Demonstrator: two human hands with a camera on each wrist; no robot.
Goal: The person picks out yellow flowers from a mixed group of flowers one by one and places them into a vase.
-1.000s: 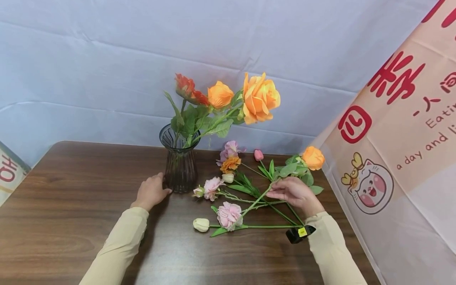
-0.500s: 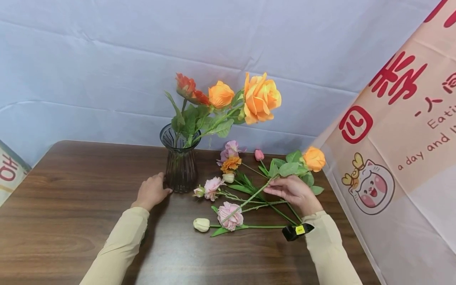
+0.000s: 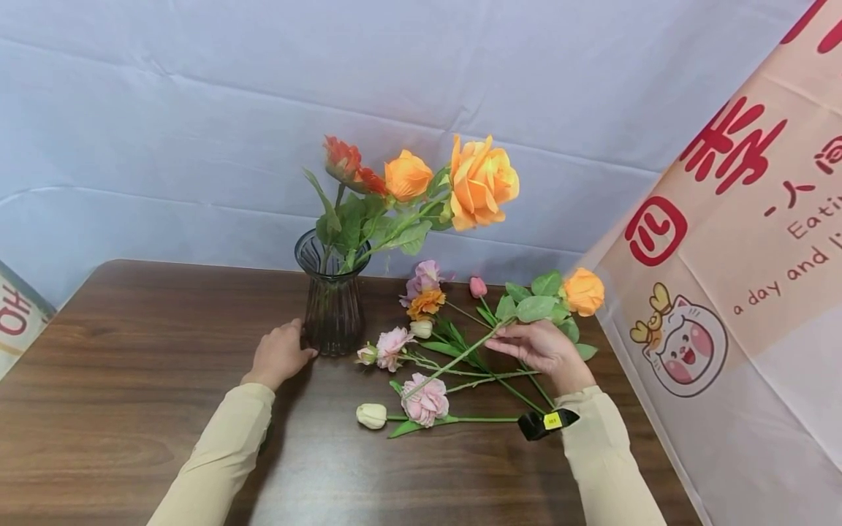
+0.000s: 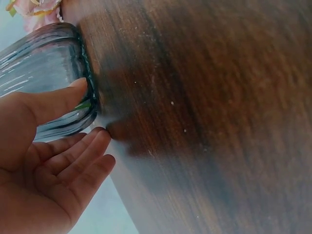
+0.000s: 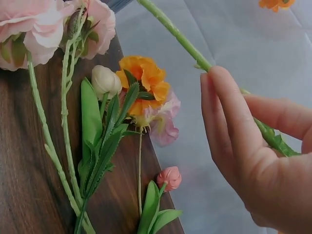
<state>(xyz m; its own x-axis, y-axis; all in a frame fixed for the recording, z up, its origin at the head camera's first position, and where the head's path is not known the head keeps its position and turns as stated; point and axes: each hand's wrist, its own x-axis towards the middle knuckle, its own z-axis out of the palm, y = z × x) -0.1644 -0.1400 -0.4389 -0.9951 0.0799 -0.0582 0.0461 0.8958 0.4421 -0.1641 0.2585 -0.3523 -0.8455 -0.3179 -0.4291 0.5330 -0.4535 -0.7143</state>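
A dark, ribbed glass vase [image 3: 335,314] stands upright on the table, holding red flowers [image 3: 351,164] and two orange roses [image 3: 483,183]. Low on its left side, my left hand [image 3: 279,356] holds the base, thumb in front and fingers behind; the left wrist view shows the thumb [image 4: 61,102] against the glass. My right hand [image 3: 542,349] pinches the green stem [image 5: 180,39] of another orange rose [image 3: 583,291] between thumb and fingers. That rose's head points right, and its stem slants down-left above the pink flowers.
Loose flowers lie right of the vase: pink blossoms [image 3: 425,399], a white tulip [image 3: 371,416], a pink tulip [image 3: 477,286], an orange flower [image 3: 427,302] and a purple one [image 3: 424,277]. A pale cloth [image 3: 217,131] hangs behind the table; a printed banner [image 3: 743,241] hangs right.
My right hand has shifted slightly left, and the held rose's stem has swung to a flatter slant. Its head has moved a little right. My left hand has stayed at the vase.
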